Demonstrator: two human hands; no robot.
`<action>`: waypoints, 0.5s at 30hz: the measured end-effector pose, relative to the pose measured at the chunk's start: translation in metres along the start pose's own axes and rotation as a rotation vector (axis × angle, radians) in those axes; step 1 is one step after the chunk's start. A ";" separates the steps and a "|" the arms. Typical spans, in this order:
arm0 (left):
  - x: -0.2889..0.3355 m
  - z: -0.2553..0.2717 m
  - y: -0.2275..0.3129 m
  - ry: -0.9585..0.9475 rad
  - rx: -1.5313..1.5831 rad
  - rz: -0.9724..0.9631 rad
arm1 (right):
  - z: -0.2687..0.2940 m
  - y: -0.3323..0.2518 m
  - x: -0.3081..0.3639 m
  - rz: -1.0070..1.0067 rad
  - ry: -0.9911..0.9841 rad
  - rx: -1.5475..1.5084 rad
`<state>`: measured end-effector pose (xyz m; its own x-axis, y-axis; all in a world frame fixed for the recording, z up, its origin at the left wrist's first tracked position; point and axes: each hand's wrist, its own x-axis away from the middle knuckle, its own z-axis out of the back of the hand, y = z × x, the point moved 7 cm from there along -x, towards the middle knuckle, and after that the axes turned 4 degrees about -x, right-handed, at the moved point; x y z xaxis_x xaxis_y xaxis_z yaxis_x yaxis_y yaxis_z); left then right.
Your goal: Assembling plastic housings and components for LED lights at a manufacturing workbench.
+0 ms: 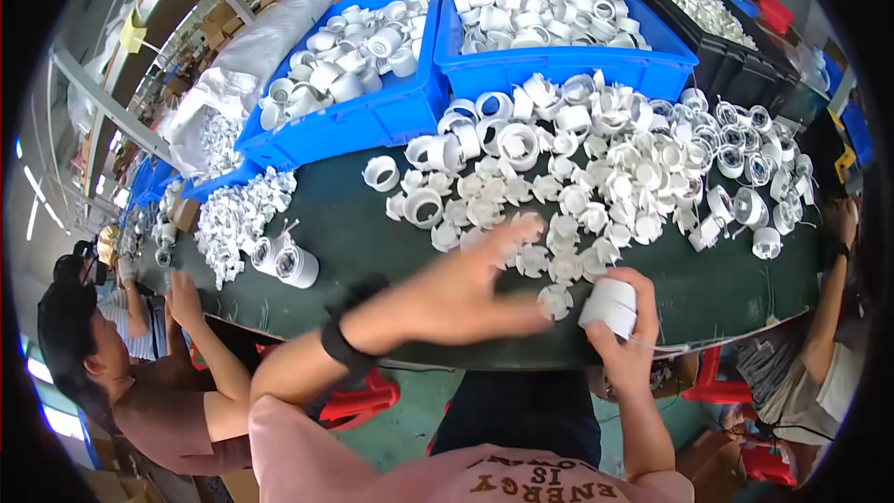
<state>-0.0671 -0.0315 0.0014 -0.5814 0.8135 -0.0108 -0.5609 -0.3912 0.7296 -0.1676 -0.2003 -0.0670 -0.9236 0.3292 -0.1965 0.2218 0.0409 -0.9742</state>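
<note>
My right hand [631, 340] is wrapped round a white cylindrical plastic housing [611, 305] near the table's front edge. A thin pale cable trails off to the right from it. Stretched across the table, my left hand [456, 293] is slightly blurred, with thumb and fingers apart. Its fingertips are over the near edge of a heap of small white notched plastic discs [484, 200]; whether they touch any is unclear. A single notched disc [555, 302] lies between my hands. White open rings [518, 146] are piled behind the discs.
Blue bins of white housings [346, 86] and white rings [540, 5] stand at the back. White caps with clear lenses [748, 208] lie right. Small white parts [244, 214] and two assembled housings [296, 265] lie left. Co-workers sit at both sides; red stools [368, 396] stand below.
</note>
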 end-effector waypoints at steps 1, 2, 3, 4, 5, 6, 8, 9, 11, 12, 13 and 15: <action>-0.018 0.046 -0.032 0.233 -0.116 0.063 | 0.007 0.000 -0.002 0.058 0.007 0.084; -0.036 0.089 -0.057 0.387 0.071 0.248 | 0.019 0.004 0.002 0.069 0.055 0.130; -0.037 0.149 -0.095 0.689 -0.343 0.118 | 0.020 0.007 0.003 0.080 0.078 0.175; -0.016 0.209 -0.140 0.906 -0.581 0.149 | 0.011 0.005 0.002 0.028 0.018 0.110; -0.013 0.247 -0.161 0.919 -0.904 0.394 | 0.008 0.007 0.001 0.049 0.037 0.083; -0.018 0.265 -0.186 0.803 -0.875 0.660 | 0.008 0.011 0.002 0.043 0.046 0.089; -0.016 0.292 -0.218 0.592 -0.837 0.965 | 0.012 0.019 0.000 0.050 0.055 0.086; -0.013 0.301 -0.238 0.496 -0.822 1.008 | 0.016 0.014 0.002 0.168 0.028 0.217; -0.005 0.319 -0.274 0.419 -0.819 1.000 | 0.014 0.005 0.003 0.285 -0.005 0.345; -0.012 0.315 -0.274 0.402 -0.705 0.930 | 0.010 -0.002 0.001 0.289 -0.046 0.462; -0.018 0.308 -0.273 0.386 -0.593 0.863 | 0.006 -0.008 0.001 0.292 -0.092 0.576; -0.017 0.295 -0.259 0.557 -0.733 0.836 | 0.003 -0.013 0.003 0.299 -0.084 0.613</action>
<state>0.2619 0.1827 0.0144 -0.9890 -0.0241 -0.1461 0.0093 -0.9949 0.1008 -0.1744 -0.2030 -0.0551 -0.8767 0.1684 -0.4506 0.2767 -0.5896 -0.7588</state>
